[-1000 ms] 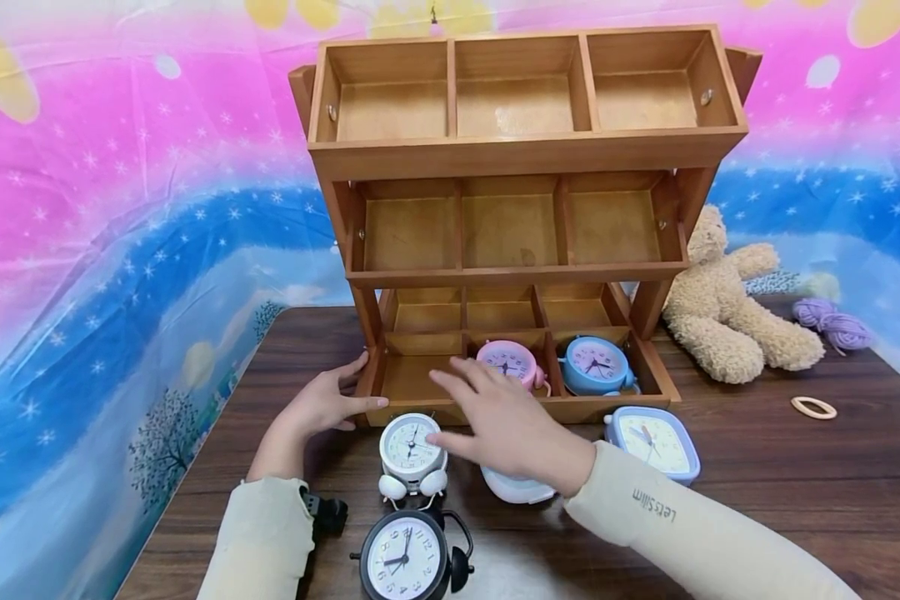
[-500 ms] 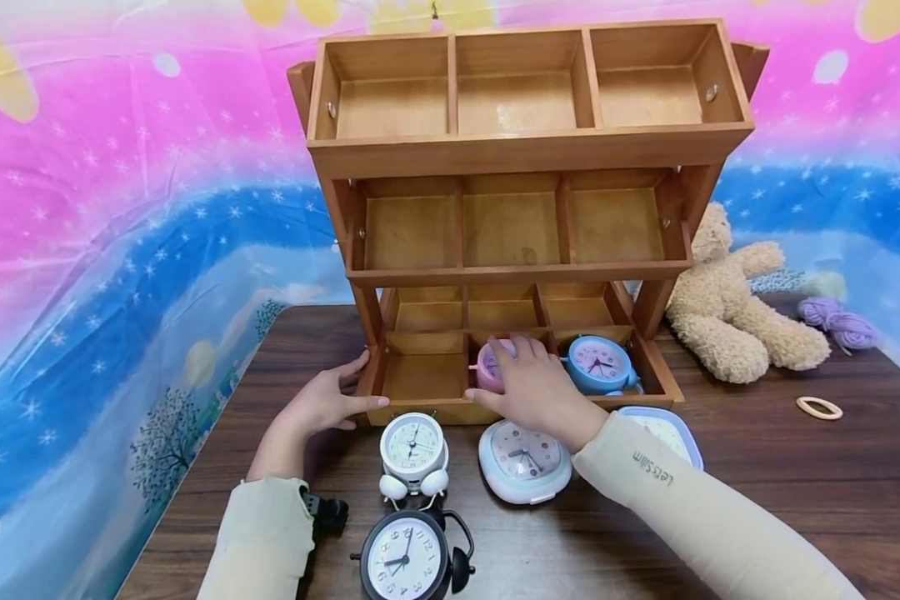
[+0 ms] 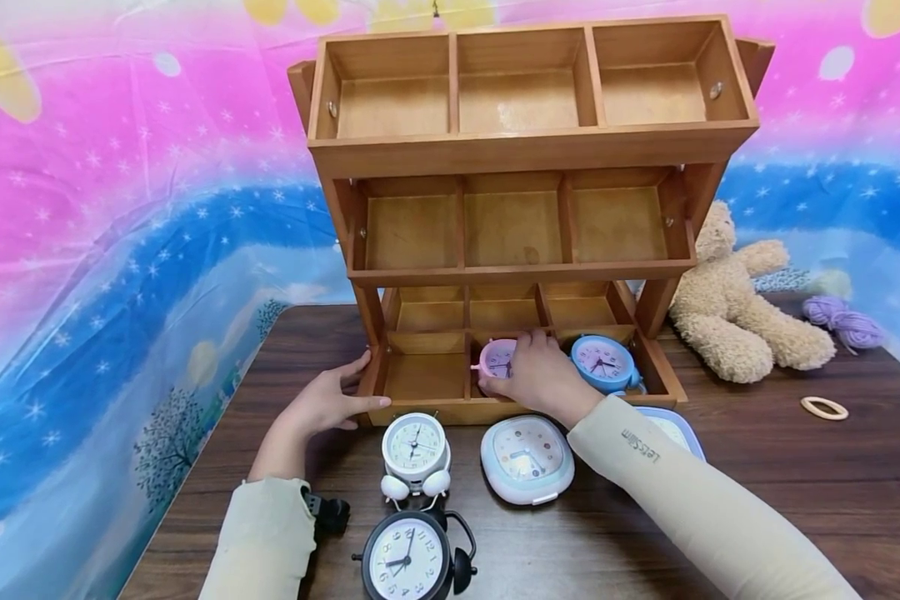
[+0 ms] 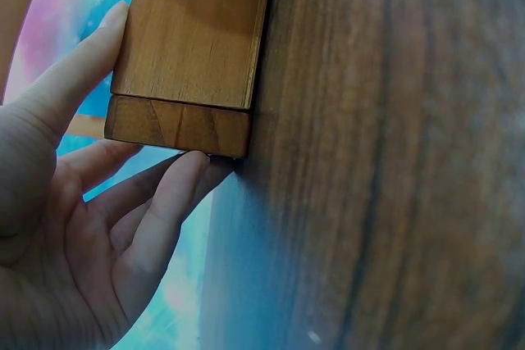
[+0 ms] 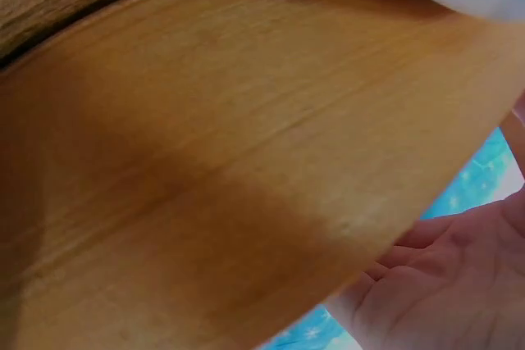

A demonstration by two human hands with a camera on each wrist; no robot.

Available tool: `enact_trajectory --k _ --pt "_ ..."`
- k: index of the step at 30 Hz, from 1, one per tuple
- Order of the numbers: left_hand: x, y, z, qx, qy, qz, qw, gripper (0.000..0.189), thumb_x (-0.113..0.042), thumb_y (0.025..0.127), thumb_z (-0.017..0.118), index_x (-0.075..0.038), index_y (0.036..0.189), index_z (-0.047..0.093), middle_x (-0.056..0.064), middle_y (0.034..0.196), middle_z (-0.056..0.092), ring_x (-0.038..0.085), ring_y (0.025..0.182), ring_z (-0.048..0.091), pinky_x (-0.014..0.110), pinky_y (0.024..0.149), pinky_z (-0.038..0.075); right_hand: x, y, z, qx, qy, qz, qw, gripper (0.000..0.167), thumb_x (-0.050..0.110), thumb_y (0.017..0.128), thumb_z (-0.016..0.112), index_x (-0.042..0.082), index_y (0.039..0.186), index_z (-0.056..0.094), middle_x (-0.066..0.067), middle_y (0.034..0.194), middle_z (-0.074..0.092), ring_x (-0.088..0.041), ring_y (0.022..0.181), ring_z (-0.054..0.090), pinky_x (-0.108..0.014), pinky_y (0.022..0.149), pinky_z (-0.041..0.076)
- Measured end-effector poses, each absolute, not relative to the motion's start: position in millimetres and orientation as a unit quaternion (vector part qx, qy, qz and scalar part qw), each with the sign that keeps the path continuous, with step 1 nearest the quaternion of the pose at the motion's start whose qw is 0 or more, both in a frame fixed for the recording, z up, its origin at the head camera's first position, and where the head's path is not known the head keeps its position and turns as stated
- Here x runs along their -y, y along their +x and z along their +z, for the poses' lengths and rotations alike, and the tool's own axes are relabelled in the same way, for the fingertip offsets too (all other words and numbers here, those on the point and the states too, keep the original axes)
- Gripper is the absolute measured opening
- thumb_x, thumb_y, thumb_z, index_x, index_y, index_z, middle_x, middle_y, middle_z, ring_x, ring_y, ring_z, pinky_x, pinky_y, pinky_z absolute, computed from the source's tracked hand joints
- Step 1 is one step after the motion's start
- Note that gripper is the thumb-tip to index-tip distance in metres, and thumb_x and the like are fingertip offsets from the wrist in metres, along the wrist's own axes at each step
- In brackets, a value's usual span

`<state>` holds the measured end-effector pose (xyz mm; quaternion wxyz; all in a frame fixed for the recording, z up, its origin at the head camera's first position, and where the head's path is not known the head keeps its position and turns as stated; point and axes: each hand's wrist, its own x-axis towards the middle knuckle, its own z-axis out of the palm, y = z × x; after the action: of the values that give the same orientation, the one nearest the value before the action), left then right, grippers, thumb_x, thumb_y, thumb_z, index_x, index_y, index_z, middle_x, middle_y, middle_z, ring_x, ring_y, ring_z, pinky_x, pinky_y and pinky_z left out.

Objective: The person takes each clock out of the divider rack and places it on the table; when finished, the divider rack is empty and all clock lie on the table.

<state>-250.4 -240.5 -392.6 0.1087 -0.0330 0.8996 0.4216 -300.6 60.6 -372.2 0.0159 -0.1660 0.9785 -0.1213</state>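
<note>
Pink clock (image 3: 498, 357) is sitting below frame centre, in bottom front middle compartment of wooden rack (image 3: 532, 151); nearer right hand (image 3: 546, 375) is gripping its right side; left hand (image 3: 333, 400), farther, lower left, is resting spread against rack's end.

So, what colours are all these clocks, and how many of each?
Pink: 1, the pink clock
Black: 1, the black clock
White: 1, the white clock
Pale blue and white: 1, the rounded clock
Blue: 2, the round clock and the half-hidden clock
Total: 6
</note>
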Motion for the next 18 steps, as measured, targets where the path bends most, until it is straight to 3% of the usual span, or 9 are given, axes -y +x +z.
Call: enact_trajectory --k 8,18 --pt "239 -250 -392 -0.900 -0.033 0.421 0.108 0.092 -0.036 0.089 0.076 -0.021 0.160 0.021 0.025 0.158 0.028 0.034 0.106 0.066 0.039 0.077 0.059 -60 -306 -376 -0.982 -0.150 -0.108 0.023 0.108 0.066 0.081 0.070 -0.015 0.143 0.035 -0.034 0.141 0.040 -0.044 0.124 0.047 -0.054 0.097 0.049" --pt "240 -250 -392 -0.901 -0.035 0.420 0.108 0.091 -0.036 0.089 0.076 -0.021 0.160 0.021 0.024 0.158 0.027 0.033 0.104 0.067 0.039 0.076 0.059 -59 -311 -384 -0.981 -0.161 -0.111 0.018 0.102 0.062 0.082 0.072 -0.014 0.142 0.039 -0.031 0.140 0.043 -0.043 0.122 0.050 -0.054 0.100 0.047"
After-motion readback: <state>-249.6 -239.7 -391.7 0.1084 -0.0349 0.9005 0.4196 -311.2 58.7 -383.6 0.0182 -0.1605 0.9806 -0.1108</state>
